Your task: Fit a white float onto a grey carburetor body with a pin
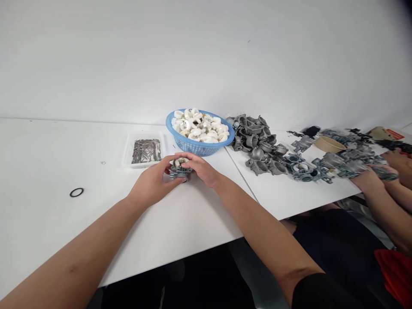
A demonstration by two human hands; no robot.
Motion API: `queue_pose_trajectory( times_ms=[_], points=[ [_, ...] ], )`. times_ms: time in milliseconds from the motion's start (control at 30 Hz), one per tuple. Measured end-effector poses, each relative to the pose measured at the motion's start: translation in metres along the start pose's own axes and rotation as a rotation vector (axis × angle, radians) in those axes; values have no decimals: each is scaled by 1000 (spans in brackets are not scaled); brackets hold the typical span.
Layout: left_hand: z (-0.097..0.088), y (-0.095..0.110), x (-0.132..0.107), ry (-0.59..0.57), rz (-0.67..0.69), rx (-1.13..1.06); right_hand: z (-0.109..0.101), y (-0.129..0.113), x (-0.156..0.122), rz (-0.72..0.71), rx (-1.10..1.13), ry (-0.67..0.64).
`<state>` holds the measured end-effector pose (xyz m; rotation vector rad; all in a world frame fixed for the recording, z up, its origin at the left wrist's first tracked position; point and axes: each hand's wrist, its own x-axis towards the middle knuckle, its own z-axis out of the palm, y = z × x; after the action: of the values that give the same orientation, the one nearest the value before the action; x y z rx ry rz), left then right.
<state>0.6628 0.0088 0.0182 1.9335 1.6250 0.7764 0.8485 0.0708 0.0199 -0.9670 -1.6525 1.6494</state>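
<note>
A grey metal carburetor body rests on the white table between my two hands, its open side up with a white float showing inside. My left hand wraps round its left and near side, thumb along the front. From the right, my right hand closes over the far edge, with a finger or thumb at the float. Its other fingertips are partly hidden. Just beyond my hands stands a blue basket heaped with white floats.
A clear plastic tray of thin metal pins sits at left. Nearer lies a black O-ring. Grey float bowls are piled right of the basket, then more carburetors. At far right, a co-worker's hand is among parts.
</note>
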Motion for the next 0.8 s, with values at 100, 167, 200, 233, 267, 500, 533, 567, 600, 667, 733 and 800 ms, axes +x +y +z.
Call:
queue_pose_trajectory(
  times_ms=[100, 167, 200, 233, 267, 500, 533, 567, 600, 667, 733, 800],
  points=[
    [-1, 1, 0, -7, -12, -1, 1, -2, -2, -1, 36, -18],
    [-1, 0, 0, -11, 8, -10, 1, -3, -2, 3, 52, -24],
    [-2, -1, 0, -24, 27, -21, 0, -3, -2, -3, 54, -28],
    [-2, -2, 0, -44, 49, -34, -1, -3, -2, -13, 51, -30],
    [-3, -3, 0, -68, 68, -49, -2, -2, -2, -25, 42, -28],
    [-3, -4, 0, -73, 17, -102, -8, 1, -2, -59, -55, -84],
    [-2, -4, 1, -59, 17, -120, -9, 1, -2, -62, -51, -110],
    [-1, -3, 1, -48, 18, -139, -10, 1, -2, -59, -43, -138],
    [-1, -3, 1, -39, 16, -155, -11, 1, -2, -52, -31, -163],
    [-1, -1, 2, -30, -1, -172, -13, 0, -1, -35, -5, -198],
    [-2, 0, 2, -37, -22, -177, -17, -1, -1, -27, 2, -230],
    [-3, 0, 3, -47, -33, -187, -21, -1, 0, -28, -8, -273]
  ],
)
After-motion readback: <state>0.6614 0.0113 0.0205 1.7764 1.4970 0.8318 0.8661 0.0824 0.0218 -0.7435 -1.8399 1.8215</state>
